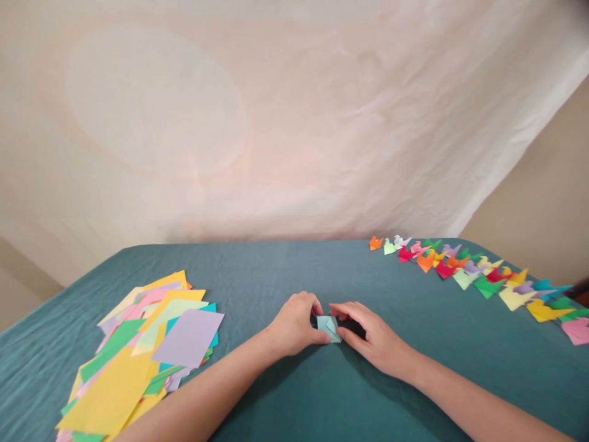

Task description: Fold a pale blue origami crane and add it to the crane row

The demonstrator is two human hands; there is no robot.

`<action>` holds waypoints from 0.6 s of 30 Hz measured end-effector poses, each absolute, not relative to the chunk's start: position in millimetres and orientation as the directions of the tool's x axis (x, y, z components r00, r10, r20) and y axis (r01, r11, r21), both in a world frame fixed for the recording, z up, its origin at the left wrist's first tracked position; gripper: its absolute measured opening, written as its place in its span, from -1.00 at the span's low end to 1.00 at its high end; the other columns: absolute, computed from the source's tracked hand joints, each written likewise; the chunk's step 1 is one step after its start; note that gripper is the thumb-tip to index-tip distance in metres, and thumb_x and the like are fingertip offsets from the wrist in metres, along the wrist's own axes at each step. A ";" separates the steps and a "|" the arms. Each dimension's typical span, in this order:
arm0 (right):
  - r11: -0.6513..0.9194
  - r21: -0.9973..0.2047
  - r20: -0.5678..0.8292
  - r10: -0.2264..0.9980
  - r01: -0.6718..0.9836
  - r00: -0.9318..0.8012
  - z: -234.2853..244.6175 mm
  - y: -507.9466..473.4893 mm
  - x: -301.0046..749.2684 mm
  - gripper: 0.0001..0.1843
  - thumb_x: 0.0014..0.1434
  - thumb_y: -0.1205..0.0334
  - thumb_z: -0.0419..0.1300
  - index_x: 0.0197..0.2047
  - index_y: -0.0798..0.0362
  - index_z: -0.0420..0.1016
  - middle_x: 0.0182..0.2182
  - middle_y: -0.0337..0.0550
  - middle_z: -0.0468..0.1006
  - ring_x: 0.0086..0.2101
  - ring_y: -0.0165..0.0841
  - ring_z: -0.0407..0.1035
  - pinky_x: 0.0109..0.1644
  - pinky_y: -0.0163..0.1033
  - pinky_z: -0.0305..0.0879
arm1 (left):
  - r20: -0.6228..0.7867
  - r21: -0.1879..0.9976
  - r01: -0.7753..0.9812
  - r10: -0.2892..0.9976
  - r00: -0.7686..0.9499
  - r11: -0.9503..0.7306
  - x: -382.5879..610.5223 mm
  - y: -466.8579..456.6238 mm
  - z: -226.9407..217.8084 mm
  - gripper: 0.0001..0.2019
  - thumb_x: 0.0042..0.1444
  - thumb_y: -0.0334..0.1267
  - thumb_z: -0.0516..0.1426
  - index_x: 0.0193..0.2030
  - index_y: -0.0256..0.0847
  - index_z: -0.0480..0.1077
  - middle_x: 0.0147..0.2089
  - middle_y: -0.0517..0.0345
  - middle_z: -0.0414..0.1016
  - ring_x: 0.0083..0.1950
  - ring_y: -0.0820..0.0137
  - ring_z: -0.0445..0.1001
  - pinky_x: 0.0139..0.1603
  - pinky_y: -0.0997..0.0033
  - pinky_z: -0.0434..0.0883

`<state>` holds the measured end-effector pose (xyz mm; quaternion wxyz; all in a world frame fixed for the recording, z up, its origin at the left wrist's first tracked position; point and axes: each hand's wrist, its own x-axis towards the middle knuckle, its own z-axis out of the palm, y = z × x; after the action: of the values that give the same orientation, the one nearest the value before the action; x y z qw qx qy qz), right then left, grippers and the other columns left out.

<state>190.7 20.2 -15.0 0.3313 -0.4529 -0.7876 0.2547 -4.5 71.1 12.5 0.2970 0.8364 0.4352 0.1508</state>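
A small folded piece of pale blue origami paper (329, 328) is between my two hands, low over the table's middle, with crease lines on its upper face. My left hand (297, 325) pinches its left side, the thumb along the lower left edge and the fingers curled behind. From the other side, my right hand (368, 336) reaches in with thumb and fingertips at the paper's right edge. These right fingers are bent with a gap between thumb and forefinger; whether they grip the paper or just touch it is hard to make out.
A loose pile of coloured paper squares (115, 380) lies at the left, a lilac sheet (188, 337) on top. Rows of small folded paper birds (464, 277) line the right rear of the green cloth-covered table (285, 264). A pale sheet (294, 123) hangs behind.
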 end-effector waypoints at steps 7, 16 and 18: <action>0.364 -0.812 0.268 0.927 0.456 -0.263 -9.2 21.1 190.7 -0.79 0.16 0.19 0.13 -0.12 0.02 0.43 -0.34 -0.21 0.44 -0.35 -0.40 0.33 -0.24 -0.30 0.27 | -0.092 0.957 0.272 0.781 0.618 -0.103 4.5 68.9 5.7 -0.65 -0.14 -0.38 0.21 -0.18 -0.27 0.23 -0.45 0.28 0.37 -0.44 0.50 0.36 -0.43 0.54 0.27; 0.213 -0.902 0.138 0.966 0.375 -0.217 -8.9 22.0 191.6 -0.85 0.19 0.18 0.08 -0.30 0.07 0.40 -0.48 -0.26 0.41 -0.45 -0.44 0.27 -0.36 -0.35 0.21 | -0.126 0.987 0.150 0.819 0.559 0.049 8.4 72.5 -2.5 -0.67 -0.08 -0.39 0.18 -0.15 -0.29 0.23 -0.42 0.19 0.42 -0.44 0.49 0.40 -0.40 0.49 0.33; 0.203 -0.917 0.138 0.969 0.343 -0.203 -8.8 21.6 191.4 -0.88 0.18 0.20 0.09 -0.26 0.06 0.35 -0.45 -0.27 0.40 -0.43 -0.44 0.28 -0.35 -0.35 0.21 | -0.119 0.988 0.152 0.809 0.575 0.038 9.1 71.3 -2.5 -0.67 -0.08 -0.39 0.19 -0.15 -0.29 0.23 -0.42 0.20 0.41 -0.44 0.49 0.40 -0.40 0.50 0.33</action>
<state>191.4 21.6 -8.8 0.3956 -0.4917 -0.6670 0.3960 9.1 71.3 -2.5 0.6146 0.6401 0.3755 0.2675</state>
